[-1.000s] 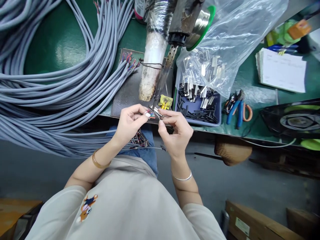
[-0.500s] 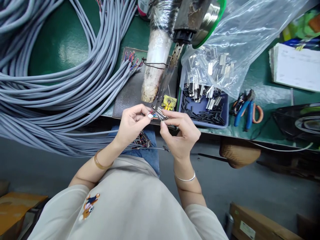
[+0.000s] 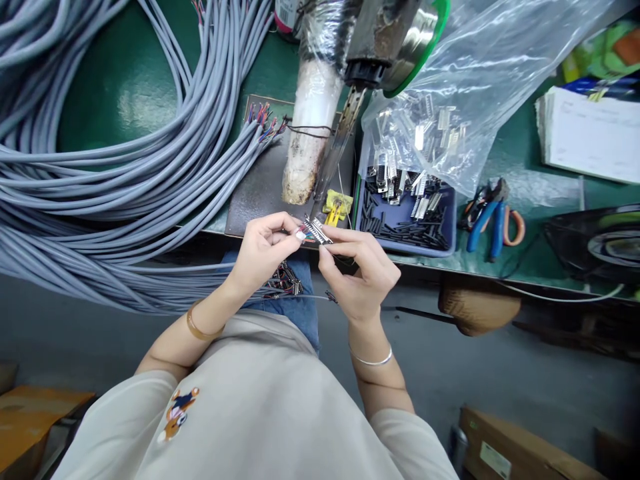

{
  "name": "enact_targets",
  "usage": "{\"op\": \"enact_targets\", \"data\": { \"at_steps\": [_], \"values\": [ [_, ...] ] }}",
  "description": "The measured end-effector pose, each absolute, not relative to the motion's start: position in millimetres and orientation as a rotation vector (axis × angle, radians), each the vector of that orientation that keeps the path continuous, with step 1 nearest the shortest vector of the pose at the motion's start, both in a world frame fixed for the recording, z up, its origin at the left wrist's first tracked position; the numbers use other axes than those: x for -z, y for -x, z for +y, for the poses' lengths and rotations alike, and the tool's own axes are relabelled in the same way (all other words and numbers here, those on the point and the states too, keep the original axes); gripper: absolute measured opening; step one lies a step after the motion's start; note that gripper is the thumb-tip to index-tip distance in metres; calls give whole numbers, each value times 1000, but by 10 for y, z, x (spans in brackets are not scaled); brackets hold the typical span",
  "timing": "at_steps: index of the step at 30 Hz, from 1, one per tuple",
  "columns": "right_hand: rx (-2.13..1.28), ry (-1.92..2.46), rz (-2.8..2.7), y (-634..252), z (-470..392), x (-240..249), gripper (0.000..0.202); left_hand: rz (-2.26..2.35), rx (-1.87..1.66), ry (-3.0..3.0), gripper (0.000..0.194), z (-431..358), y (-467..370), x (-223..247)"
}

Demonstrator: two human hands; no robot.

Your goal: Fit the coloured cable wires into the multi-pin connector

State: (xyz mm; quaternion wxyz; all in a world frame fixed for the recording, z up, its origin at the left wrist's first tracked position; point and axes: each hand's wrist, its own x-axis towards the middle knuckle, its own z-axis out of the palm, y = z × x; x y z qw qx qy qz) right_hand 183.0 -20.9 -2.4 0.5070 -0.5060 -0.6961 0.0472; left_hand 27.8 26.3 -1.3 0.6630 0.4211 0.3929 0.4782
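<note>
My left hand [image 3: 267, 248] is closed in a pinch on thin coloured wires [image 3: 309, 234] at the end of a grey cable. My right hand [image 3: 361, 267] grips the right end of a small metal pin connector [image 3: 318, 229] between thumb and fingers. The wires meet the connector between both hands, though single joints are too small to make out. Just above the connector comes down the tip of a mounted soldering iron [image 3: 341, 143]. Finished-looking cable ends with dark connectors [image 3: 285, 280] lie on my lap below.
A blue tray [image 3: 425, 248] of connectors and black sleeves stands right of my hands, partly under a plastic bag [image 3: 480, 100]. Blue-handled pliers [image 3: 493, 223] lie further right. Grey cables [image 3: 150, 167] cover the left. A white wrapped post [image 3: 313, 113] and solder spool [image 3: 417, 50] stand ahead.
The connector has turned slightly, so its pin row shows more plainly beneath the iron's tip. My right fingers have shifted a little; my left hand stays nearly still.
</note>
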Motion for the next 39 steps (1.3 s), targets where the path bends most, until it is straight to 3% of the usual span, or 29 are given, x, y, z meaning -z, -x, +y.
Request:
{"op": "enact_targets", "data": {
  "at_steps": [10, 20, 39],
  "values": [
    [-434, 1334, -1436, -1791, -257, 27, 12, 906, -995, -970, 19, 190, -191, -10],
    [-144, 1256, -1622, -1799, -224, 41, 14, 918, -1119, -1026, 14, 225, -270, -36],
    [-115, 1224, -1684, -1830, -141, 12, 19, 974, -1135, -1120, 12, 280, -280, -67]
  ]
}}
